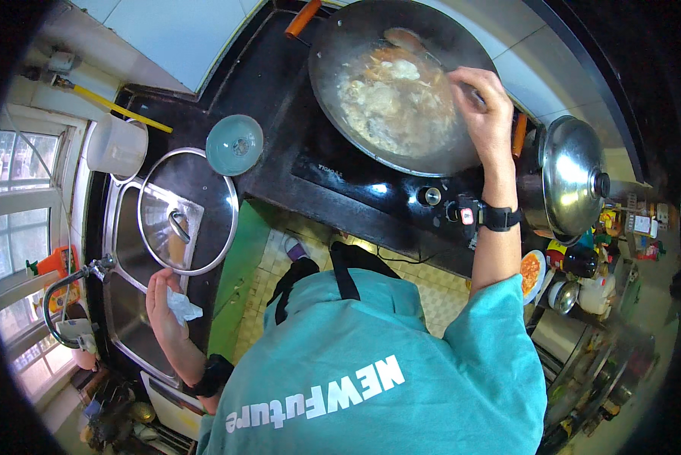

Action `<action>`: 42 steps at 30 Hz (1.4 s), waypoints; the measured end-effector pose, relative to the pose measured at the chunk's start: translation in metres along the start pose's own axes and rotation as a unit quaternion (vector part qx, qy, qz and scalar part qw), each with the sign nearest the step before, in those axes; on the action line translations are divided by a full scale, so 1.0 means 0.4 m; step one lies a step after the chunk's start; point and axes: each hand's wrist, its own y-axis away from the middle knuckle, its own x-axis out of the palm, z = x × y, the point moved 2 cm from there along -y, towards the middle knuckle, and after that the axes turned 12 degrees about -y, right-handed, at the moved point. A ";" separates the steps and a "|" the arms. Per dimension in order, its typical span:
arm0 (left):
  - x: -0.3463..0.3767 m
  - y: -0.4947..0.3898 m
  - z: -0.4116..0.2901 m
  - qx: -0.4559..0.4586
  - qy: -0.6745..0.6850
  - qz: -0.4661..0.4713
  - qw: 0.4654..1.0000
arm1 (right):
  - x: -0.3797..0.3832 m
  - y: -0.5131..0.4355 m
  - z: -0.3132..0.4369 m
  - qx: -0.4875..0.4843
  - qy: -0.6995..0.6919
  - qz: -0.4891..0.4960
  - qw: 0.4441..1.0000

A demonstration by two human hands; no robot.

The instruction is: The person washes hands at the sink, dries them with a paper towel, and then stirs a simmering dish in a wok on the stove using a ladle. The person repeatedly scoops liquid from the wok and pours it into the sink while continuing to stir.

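Observation:
My right hand [484, 108] is over the right side of a large dark wok [337, 74], gripping the handle of a ladle or turner [404, 40]. The head of that utensil rests against the wok's far inner wall. Steaming broth with pale, egg-like clumps [377, 99] fills the wok's middle. Low on the left, my left hand [161, 304] holds a crumpled white tissue or cloth [182, 306] against its palm. Its fingertips are near the rim of a glass lid [161, 227] with a metal handle; whether they touch it I cannot tell.
The glass lid overlaps a steel sink [130, 315] with a curved faucet [53, 301]. Beside it are a teal bowl [234, 145] and a white pot [116, 145]. To the right stand a lidded steel pot [571, 176], a plate of reddish food [531, 274] and several bottles.

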 end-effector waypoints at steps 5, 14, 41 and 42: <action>-0.005 0.006 0.013 -0.010 0.007 -0.009 1.000 | 0.042 0.008 0.056 0.006 -0.053 0.104 0.993; -0.034 -0.005 0.033 -0.015 0.000 0.028 1.000 | -0.093 0.064 0.150 0.002 -0.018 0.113 0.993; -0.017 -0.048 0.016 0.001 0.025 0.057 0.998 | -0.146 0.158 0.128 0.075 0.011 0.036 0.996; -0.024 -0.047 0.020 -0.008 0.015 0.045 0.999 | -0.161 0.161 0.137 0.068 0.008 0.039 0.997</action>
